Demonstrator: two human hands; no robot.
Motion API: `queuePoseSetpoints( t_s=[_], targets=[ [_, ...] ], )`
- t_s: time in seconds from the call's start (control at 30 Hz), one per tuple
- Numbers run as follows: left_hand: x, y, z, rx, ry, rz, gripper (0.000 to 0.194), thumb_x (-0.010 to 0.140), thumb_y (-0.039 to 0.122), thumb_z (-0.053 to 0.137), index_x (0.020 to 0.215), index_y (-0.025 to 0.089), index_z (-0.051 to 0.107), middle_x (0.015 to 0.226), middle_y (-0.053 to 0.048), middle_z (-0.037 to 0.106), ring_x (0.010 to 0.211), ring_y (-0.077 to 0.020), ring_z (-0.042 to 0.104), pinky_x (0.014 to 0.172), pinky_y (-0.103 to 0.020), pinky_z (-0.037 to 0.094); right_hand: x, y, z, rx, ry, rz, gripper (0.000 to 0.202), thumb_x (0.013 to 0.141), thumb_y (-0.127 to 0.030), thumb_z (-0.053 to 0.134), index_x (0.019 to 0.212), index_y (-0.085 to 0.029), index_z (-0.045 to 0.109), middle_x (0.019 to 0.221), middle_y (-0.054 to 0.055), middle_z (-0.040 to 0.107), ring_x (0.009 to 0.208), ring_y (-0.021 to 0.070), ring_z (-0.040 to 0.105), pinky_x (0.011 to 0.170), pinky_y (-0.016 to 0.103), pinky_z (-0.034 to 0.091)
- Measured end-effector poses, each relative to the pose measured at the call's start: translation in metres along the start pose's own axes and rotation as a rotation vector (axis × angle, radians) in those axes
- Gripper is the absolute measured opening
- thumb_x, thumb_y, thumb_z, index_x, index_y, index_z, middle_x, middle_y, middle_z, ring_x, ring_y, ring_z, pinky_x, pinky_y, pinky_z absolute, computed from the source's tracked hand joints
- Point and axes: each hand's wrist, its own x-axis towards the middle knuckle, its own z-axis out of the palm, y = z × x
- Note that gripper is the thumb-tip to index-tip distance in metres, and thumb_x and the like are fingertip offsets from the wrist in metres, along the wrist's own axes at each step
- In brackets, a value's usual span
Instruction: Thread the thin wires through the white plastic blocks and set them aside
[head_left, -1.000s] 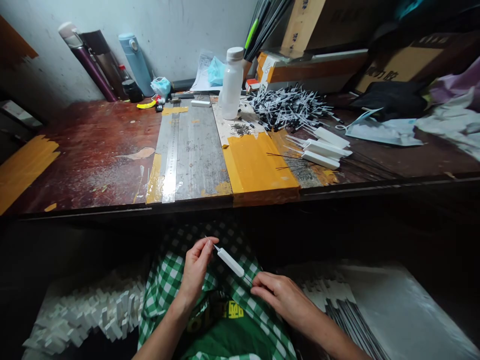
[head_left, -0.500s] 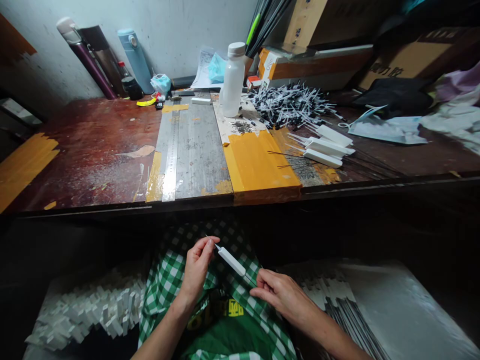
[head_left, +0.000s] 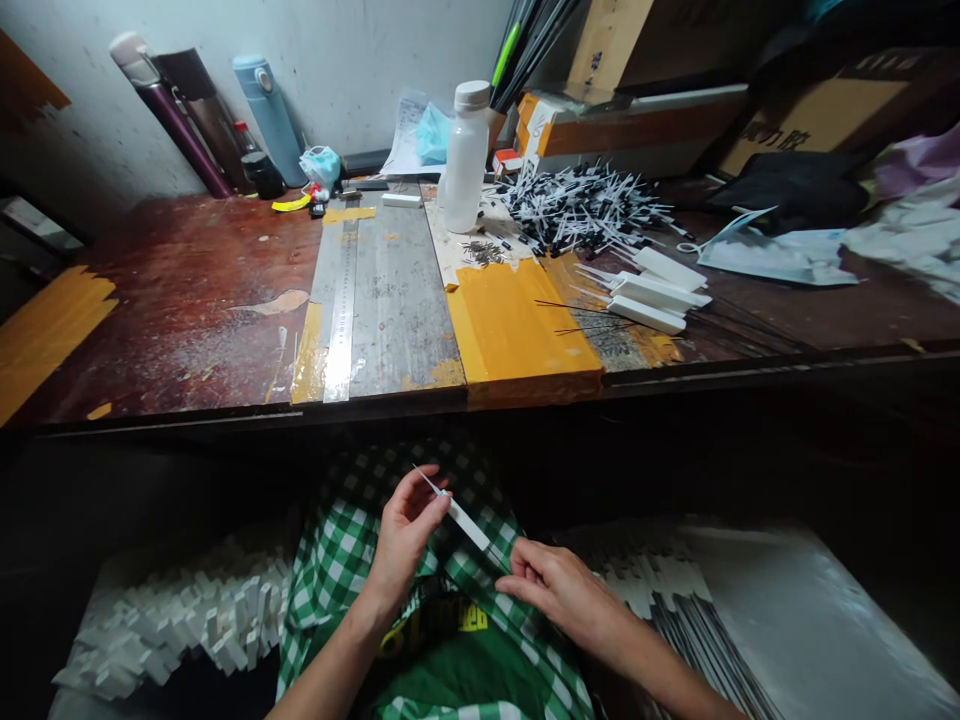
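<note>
A slim white block [head_left: 469,524] with a thin pointed tip [head_left: 427,478] slants over my lap, between my two hands. My left hand [head_left: 409,520] has its thumb pressed at the block's upper end, and its fingers curl behind the tip. From the lower end of the block a thin rod [head_left: 495,553] runs toward my right hand [head_left: 546,580]. The fingers of that hand are closed around the rod, hiding its far part. Beneath both hands lies a green and white checked apron [head_left: 337,560].
On the table stand a white bottle [head_left: 466,165] and a heap of thin black-and-white sticks [head_left: 585,210]. Several similar white blocks [head_left: 656,290] lie near the right edge, a metal ruler [head_left: 342,330] left. White blocks [head_left: 180,620] are piled below left; dark rods [head_left: 705,640] lie below right.
My left hand has shifted from the thin tip down to the block's upper end, so the tip now shows beyond the thumb. My right hand has barely moved.
</note>
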Motion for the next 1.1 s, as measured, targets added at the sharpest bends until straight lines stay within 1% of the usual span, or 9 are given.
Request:
queuePoseSetpoints(
  t_s=[0.1, 0.2, 0.37, 0.47, 0.57, 0.63, 0.7, 0.9, 1.1],
  targets=[
    [-0.004, 0.000, 0.005, -0.097, -0.030, -0.047, 0.053, 0.075, 0.034, 0.076, 0.122, 0.025, 0.054, 0.107, -0.008, 0.069, 0.096, -0.0230, 0.068, 0.089, -0.037, 0.049, 0.003, 0.000, 0.004, 0.164, -0.092, 0.010, 0.025, 0.084, -0.034, 0.063, 0.068, -0.019, 0.051, 0.059, -0.007, 0.047, 0.059, 0.0108, 0.044, 0.053, 0.020, 0.029],
    [-0.004, 0.000, 0.007, -0.129, -0.023, -0.043, 0.054, 0.076, 0.036, 0.074, 0.124, 0.026, 0.052, 0.104, -0.008, 0.070, 0.092, -0.0237, 0.070, 0.088, -0.038, 0.050, 0.002, -0.003, 0.004, 0.216, -0.096, -0.015, 0.022, 0.084, -0.033, 0.062, 0.069, -0.019, 0.052, 0.059, -0.007, 0.045, 0.058, 0.0105, 0.042, 0.053, 0.020, 0.029],
    [-0.002, -0.002, 0.006, -0.130, 0.012, -0.040, 0.052, 0.075, 0.036, 0.076, 0.121, 0.025, 0.052, 0.098, -0.008, 0.072, 0.089, -0.0242, 0.071, 0.086, -0.039, 0.051, -0.004, -0.012, -0.003, 0.161, -0.073, -0.143, 0.030, 0.097, -0.037, 0.043, 0.078, -0.020, 0.059, 0.069, -0.004, 0.058, 0.066, 0.0132, 0.054, 0.062, 0.022, 0.038],
    [-0.001, -0.002, 0.005, -0.132, 0.017, -0.053, 0.050, 0.076, 0.037, 0.075, 0.120, 0.023, 0.055, 0.102, -0.010, 0.072, 0.091, -0.0258, 0.071, 0.086, -0.040, 0.051, -0.006, -0.011, -0.004, 0.127, -0.091, -0.126, 0.030, 0.099, -0.035, 0.038, 0.084, -0.022, 0.061, 0.073, -0.003, 0.066, 0.064, 0.0135, 0.057, 0.063, 0.022, 0.040],
    [0.003, -0.002, 0.002, -0.102, 0.063, -0.030, 0.036, 0.082, 0.042, 0.068, 0.108, 0.018, 0.065, 0.107, -0.012, 0.071, 0.098, -0.0263, 0.068, 0.090, -0.038, 0.049, -0.006, -0.008, -0.003, 0.073, -0.104, -0.110, 0.028, 0.099, -0.032, 0.037, 0.094, -0.024, 0.063, 0.079, -0.003, 0.068, 0.060, 0.0128, 0.058, 0.062, 0.023, 0.041],
    [0.006, -0.001, -0.001, -0.087, 0.099, 0.000, 0.034, 0.084, 0.045, 0.064, 0.099, 0.015, 0.070, 0.104, -0.012, 0.072, 0.101, -0.0262, 0.067, 0.092, -0.038, 0.047, -0.005, -0.006, -0.002, 0.031, -0.084, -0.114, 0.027, 0.099, -0.031, 0.038, 0.094, -0.025, 0.064, 0.079, -0.003, 0.068, 0.063, 0.0135, 0.059, 0.063, 0.023, 0.041],
    [0.009, 0.000, -0.004, -0.094, 0.111, 0.011, 0.033, 0.085, 0.046, 0.063, 0.096, 0.015, 0.071, 0.101, -0.011, 0.073, 0.101, -0.0262, 0.066, 0.094, -0.039, 0.046, -0.004, -0.005, -0.001, -0.009, -0.049, -0.113, 0.025, 0.097, -0.031, 0.042, 0.087, -0.024, 0.064, 0.074, -0.003, 0.065, 0.067, 0.0146, 0.060, 0.063, 0.023, 0.040],
    [0.010, 0.002, -0.006, -0.095, 0.108, 0.000, 0.033, 0.085, 0.045, 0.064, 0.097, 0.016, 0.072, 0.102, -0.011, 0.073, 0.100, -0.0254, 0.066, 0.096, -0.040, 0.044, -0.001, -0.008, -0.001, -0.046, -0.007, -0.070, 0.016, 0.090, -0.029, 0.055, 0.075, -0.021, 0.059, 0.068, -0.004, 0.058, 0.065, 0.0139, 0.057, 0.060, 0.022, 0.036],
    [0.009, -0.002, -0.004, -0.083, 0.102, -0.005, 0.034, 0.084, 0.046, 0.063, 0.097, 0.015, 0.072, 0.101, -0.011, 0.073, 0.100, -0.0255, 0.066, 0.094, -0.039, 0.045, -0.001, -0.007, 0.000, -0.049, 0.000, -0.013, 0.018, 0.086, -0.029, 0.061, 0.071, -0.021, 0.053, 0.068, -0.004, 0.056, 0.063, 0.0129, 0.053, 0.057, 0.022, 0.034]
  ],
)
